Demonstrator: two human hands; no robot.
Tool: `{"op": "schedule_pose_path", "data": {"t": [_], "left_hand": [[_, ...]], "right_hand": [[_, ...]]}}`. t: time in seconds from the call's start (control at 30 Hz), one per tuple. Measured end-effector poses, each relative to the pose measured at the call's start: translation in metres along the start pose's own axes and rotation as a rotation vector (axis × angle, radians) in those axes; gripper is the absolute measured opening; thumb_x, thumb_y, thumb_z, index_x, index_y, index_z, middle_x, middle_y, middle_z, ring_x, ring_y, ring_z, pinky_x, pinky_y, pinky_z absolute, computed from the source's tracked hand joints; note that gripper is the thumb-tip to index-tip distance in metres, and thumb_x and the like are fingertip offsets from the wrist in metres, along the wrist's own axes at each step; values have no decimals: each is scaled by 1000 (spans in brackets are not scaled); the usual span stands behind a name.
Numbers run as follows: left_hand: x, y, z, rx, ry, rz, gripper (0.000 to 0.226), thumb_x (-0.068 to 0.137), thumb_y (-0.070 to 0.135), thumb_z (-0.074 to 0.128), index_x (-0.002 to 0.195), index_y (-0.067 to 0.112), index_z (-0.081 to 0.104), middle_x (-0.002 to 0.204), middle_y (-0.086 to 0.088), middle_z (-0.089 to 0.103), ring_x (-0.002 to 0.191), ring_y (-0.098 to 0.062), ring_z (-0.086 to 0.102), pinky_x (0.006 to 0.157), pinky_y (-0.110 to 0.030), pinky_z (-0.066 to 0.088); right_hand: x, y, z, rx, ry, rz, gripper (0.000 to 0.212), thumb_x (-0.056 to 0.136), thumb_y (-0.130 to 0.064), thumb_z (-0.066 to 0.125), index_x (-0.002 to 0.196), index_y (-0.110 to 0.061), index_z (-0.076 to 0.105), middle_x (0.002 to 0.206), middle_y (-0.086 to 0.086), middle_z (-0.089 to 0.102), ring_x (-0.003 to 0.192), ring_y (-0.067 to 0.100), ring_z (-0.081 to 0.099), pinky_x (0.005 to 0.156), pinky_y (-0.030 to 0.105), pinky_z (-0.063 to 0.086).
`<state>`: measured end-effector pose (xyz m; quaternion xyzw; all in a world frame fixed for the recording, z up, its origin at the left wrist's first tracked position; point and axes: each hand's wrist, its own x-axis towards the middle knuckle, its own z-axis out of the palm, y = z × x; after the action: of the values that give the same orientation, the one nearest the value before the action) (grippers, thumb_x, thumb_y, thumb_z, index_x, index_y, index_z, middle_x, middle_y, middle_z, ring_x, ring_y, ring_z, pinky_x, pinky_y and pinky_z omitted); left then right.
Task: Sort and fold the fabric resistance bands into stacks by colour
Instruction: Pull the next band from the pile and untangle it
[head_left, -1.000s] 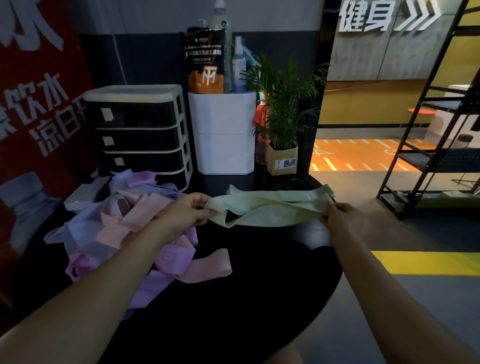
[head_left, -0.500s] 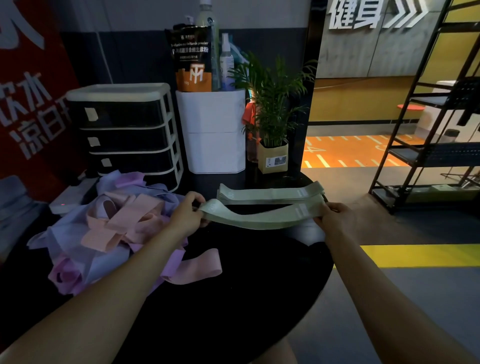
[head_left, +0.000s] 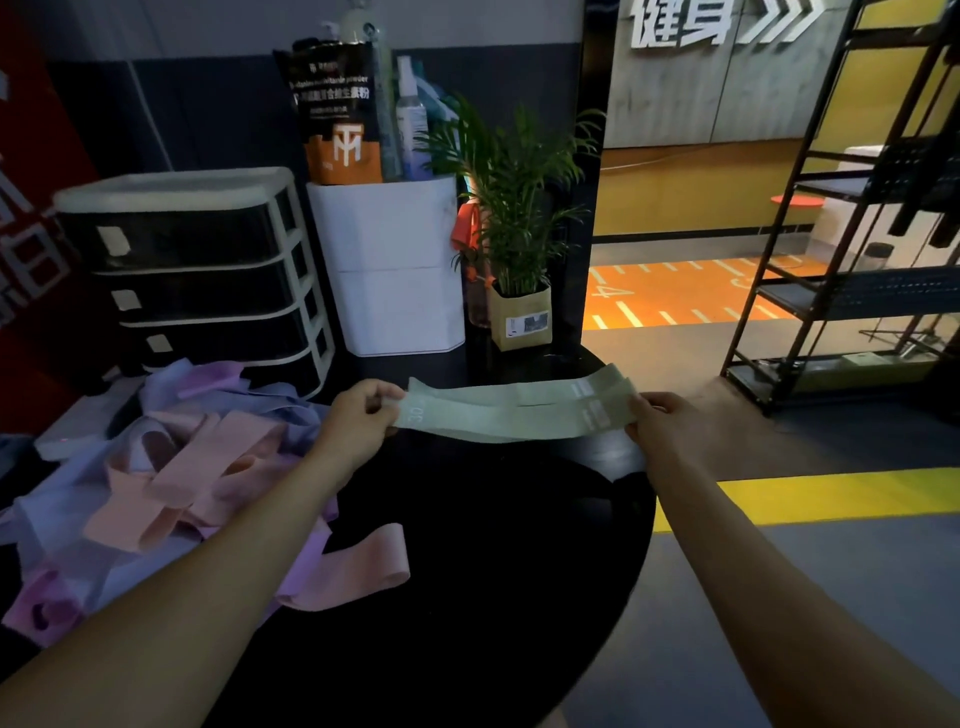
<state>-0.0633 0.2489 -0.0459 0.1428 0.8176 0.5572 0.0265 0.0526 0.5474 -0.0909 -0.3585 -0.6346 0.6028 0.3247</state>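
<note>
Green band (head_left: 511, 415) stretched crosswise before potted plant (head_left: 519, 218); left hand (head_left: 358, 421), right hand (head_left: 662, 423) each pinching one end, equally near.

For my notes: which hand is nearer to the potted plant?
Right. The right hand grips the green band just below-right of the potted plant; the left hand is farther left.

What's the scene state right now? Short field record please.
left hand: pinches left end of green band
right hand: pinches right end of green band
green band: stretched flat between hands, above the table
table: round, black
unsorted pile: pink, lilac, purple bands, table's left side
green stack: none visible yet
behind: drawer unit, white bin, potted plant
</note>
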Motion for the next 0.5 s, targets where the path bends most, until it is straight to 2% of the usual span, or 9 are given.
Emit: {"op": "schedule_pose_path", "data": {"t": [0.1,0.17,0.27,0.33,0.5], "left_hand": [[17,1,5,80,105,16,29,83,-7,54,91,21,50,91,-9,59,85,-28,60,78,-38,55],[29,4,10,90,178,-10,34,81,-4,58,100,19,44,89,-9,59,88,-32,61,82,-44,53],[50,7,19,125,248,-31,30,81,0,62,105,10,48,90,-7,58,85,-25,58,76,-32,45],[62,8,27,156,261,-33,23,81,1,63,99,9,52,90,-5,57,84,-21,55,74,-26,38],[81,2,41,180,251,-85,16,79,3,63,91,10,55,89,-5,58,85,-23,56,76,-26,39]], "right_hand": [[4,-15,2,-94,19,-54,6,80,-20,64,73,-20,65,77,5,65,80,26,62,78,41,51],[12,-23,5,-167,18,-95,4,83,-17,63,81,-16,66,80,5,63,81,22,59,75,34,46],[28,-31,11,-252,10,-163,11,84,-16,63,88,-9,71,83,5,64,82,21,58,70,30,42],[39,-33,17,-301,3,-199,13,84,-15,63,89,-7,71,83,6,65,81,22,59,68,28,40],[62,-30,29,-372,-13,-225,15,83,-13,65,94,-5,70,91,14,69,87,29,63,70,31,44]]}}
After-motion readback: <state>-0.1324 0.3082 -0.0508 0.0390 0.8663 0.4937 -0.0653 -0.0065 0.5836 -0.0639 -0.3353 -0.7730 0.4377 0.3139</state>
